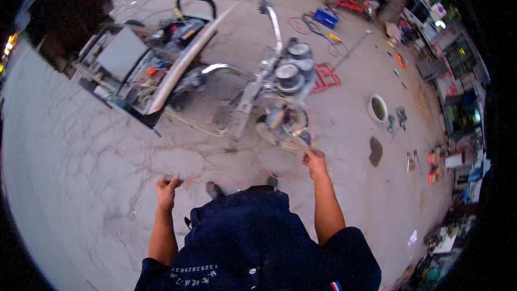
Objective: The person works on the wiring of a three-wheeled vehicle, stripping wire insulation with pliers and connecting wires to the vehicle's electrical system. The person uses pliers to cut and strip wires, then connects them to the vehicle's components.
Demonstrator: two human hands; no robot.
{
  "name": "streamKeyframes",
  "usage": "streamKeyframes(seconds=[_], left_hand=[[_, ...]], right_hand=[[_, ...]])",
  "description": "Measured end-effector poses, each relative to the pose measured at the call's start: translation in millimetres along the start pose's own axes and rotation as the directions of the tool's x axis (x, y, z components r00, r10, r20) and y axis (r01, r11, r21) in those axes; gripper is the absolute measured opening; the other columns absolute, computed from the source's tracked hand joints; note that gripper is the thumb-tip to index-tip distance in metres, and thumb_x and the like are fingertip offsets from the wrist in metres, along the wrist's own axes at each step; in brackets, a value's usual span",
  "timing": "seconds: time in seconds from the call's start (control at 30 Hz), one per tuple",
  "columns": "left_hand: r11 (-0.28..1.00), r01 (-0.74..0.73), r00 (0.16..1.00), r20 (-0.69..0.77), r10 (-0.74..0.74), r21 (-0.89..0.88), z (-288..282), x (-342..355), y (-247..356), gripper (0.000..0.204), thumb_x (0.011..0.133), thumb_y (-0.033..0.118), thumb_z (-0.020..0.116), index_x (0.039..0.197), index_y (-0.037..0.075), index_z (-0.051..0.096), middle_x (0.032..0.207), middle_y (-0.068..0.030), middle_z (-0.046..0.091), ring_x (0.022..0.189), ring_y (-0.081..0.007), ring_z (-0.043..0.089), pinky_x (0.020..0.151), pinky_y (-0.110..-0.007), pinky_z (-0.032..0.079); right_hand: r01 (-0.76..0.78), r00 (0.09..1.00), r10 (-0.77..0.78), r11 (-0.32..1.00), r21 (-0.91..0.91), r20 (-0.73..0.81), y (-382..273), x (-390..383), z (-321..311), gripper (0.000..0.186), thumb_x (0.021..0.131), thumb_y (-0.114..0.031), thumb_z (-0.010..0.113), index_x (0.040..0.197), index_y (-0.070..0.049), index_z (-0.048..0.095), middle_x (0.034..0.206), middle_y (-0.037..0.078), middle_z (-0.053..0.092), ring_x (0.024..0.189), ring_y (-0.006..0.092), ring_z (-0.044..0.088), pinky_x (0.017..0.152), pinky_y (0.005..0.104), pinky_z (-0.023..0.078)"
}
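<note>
My left hand [168, 191] is out to the left above the concrete, its fingers pinched together at the end of a thin red wire [231, 181]. That wire trails loosely past my shoes. My right hand [315, 163] reaches forward, also pinched, and a red strand runs up from it; whether it is the same wire I cannot tell. Just beyond the right hand lies a round, bowl-like part [288, 129] with pieces in it, blurred. Behind it stands a greasy metal machine [291, 75] with two round silver tops and a bent bar.
At the left is a cart [186, 51] heaped with tools and scraps. A red metal frame [326, 77], a blue box [326, 18] with cables, and a white-rimmed basin [378, 108] are on the ground. A dark wet patch [375, 151] lies at right. Cluttered stalls line the right edge.
</note>
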State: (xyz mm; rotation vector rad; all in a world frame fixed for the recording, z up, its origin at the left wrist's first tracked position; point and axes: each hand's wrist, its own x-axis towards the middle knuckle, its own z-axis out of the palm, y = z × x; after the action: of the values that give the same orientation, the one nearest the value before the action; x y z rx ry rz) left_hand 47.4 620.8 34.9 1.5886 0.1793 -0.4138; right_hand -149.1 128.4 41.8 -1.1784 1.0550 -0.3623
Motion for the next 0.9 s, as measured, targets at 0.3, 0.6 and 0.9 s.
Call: streamKeyframes(seconds=[0.3,0.6,0.9], left_hand=[[0.969,0.071,0.956,0.262,-0.134,0.237,162.6,-47.0,13.9,0.017,0.088,0.01,0.065,0.079,-0.002,0.058,0.072,-0.0121,0.066,0.068,-0.0208,0.066,0.064,-0.033,0.053],[0.924,-0.006,0.883,0.436,-0.174,0.382,307.6,-89.9,64.2,0.015,0.089,0.013,0.064,0.086,-0.002,0.065,0.077,-0.0078,0.068,0.071,-0.0138,0.061,0.068,-0.028,0.049],[0.864,-0.212,0.831,0.549,-0.086,0.457,324.5,-68.7,63.4,0.022,0.092,0.015,0.061,0.091,-0.005,0.067,0.08,-0.0087,0.069,0.077,-0.0153,0.064,0.073,-0.03,0.051]], right_hand=[[0.087,0.939,0.003,0.966,-0.243,0.345,10.7,52.2,-66.9,0.02,0.086,-0.018,0.067,0.083,0.001,0.064,0.075,0.008,0.065,0.07,0.0157,0.063,0.066,0.0301,0.051],[0.118,0.828,-0.003,0.978,-0.17,0.561,-11.8,93.8,-71.6,0.025,0.087,-0.022,0.069,0.096,0.001,0.064,0.083,0.005,0.066,0.071,0.0123,0.061,0.065,0.0287,0.049],[0.327,0.755,-0.092,0.911,-0.251,0.65,-36.1,96.6,-49.6,0.024,0.086,-0.019,0.069,0.1,0.0,0.065,0.082,0.004,0.066,0.075,0.0119,0.061,0.069,0.0291,0.05]])
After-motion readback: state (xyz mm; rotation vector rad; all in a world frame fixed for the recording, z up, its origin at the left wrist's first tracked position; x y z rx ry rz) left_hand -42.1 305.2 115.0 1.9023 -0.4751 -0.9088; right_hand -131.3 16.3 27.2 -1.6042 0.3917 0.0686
